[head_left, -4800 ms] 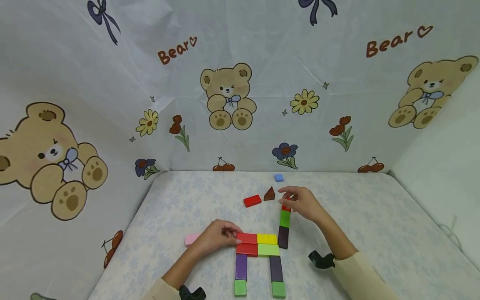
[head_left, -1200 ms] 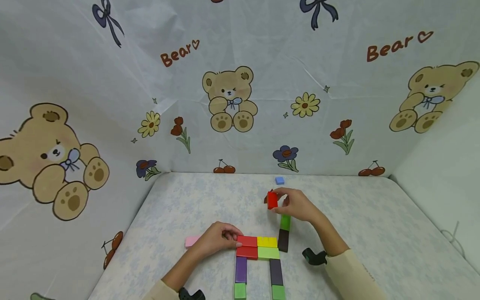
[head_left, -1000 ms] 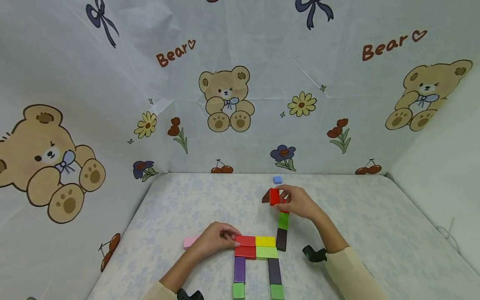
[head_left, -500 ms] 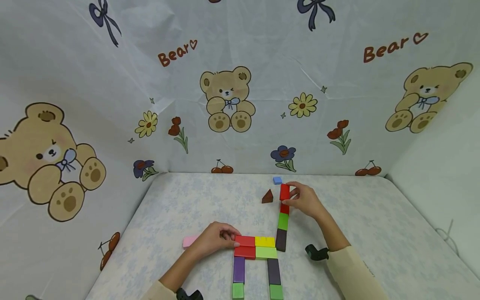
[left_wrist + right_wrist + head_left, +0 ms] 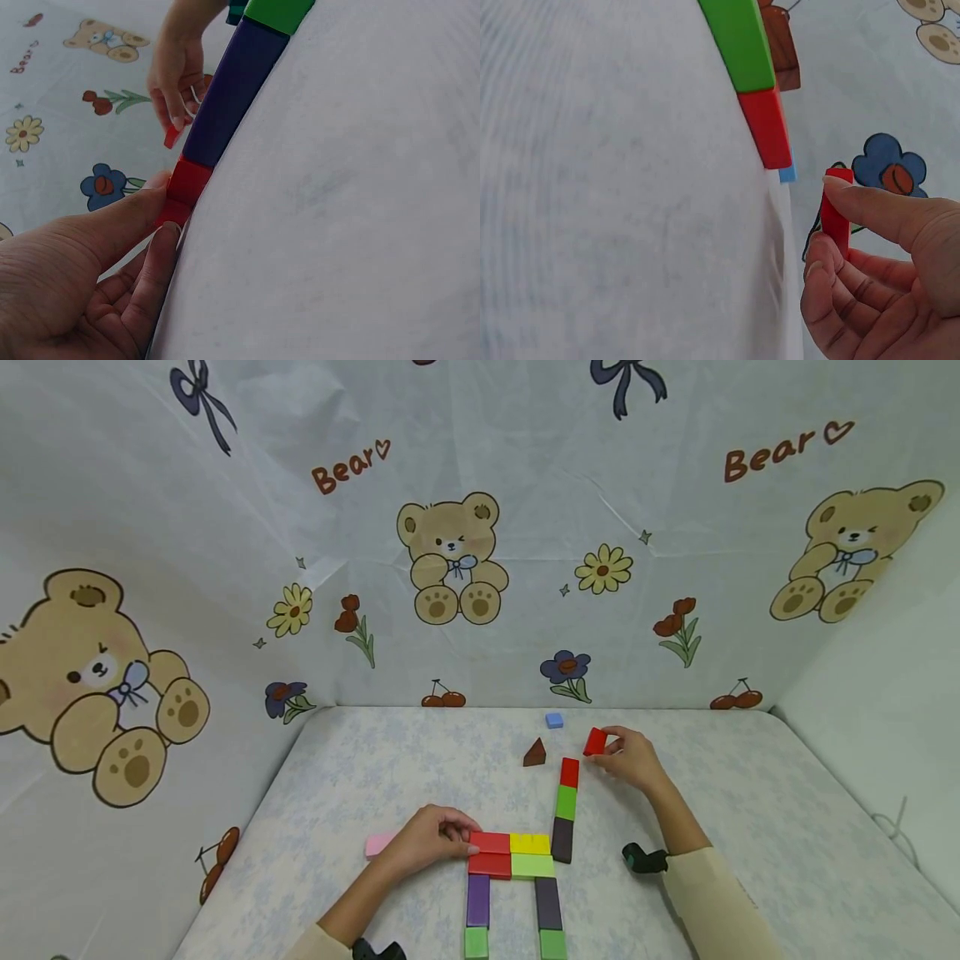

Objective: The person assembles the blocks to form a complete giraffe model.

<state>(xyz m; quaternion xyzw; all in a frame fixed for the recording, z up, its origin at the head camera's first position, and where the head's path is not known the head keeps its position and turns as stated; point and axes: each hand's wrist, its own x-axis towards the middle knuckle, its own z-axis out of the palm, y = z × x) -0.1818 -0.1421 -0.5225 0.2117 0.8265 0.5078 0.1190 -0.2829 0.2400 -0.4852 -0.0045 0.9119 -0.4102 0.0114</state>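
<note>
My right hand [image 5: 632, 758] pinches a red block [image 5: 596, 742] between thumb and fingers, to the right of a column of blocks. That column has a red block [image 5: 570, 772] at the far end, a green block [image 5: 566, 803] in the middle and a dark block [image 5: 562, 840] nearest. In the right wrist view the pinched block [image 5: 837, 217] stands apart from the column. My left hand [image 5: 431, 839] has thumb and fingertips at the left ends of two stacked red blocks [image 5: 491, 842]. The left wrist view shows this grip on the red end [image 5: 189, 184].
Beside the red pair lie a yellow block [image 5: 530, 844] and a light green one [image 5: 533, 866]. Below are a purple block [image 5: 477, 900], a dark block [image 5: 548, 903] and green blocks [image 5: 476, 942]. A brown triangle [image 5: 535, 753], a blue block [image 5: 554, 720] and a pink block [image 5: 378, 844] lie around.
The right hand has picked up the red block that lay left of the brown triangle, carried it to the column's far end, then moved it off to the right. The left hand has stayed put.
</note>
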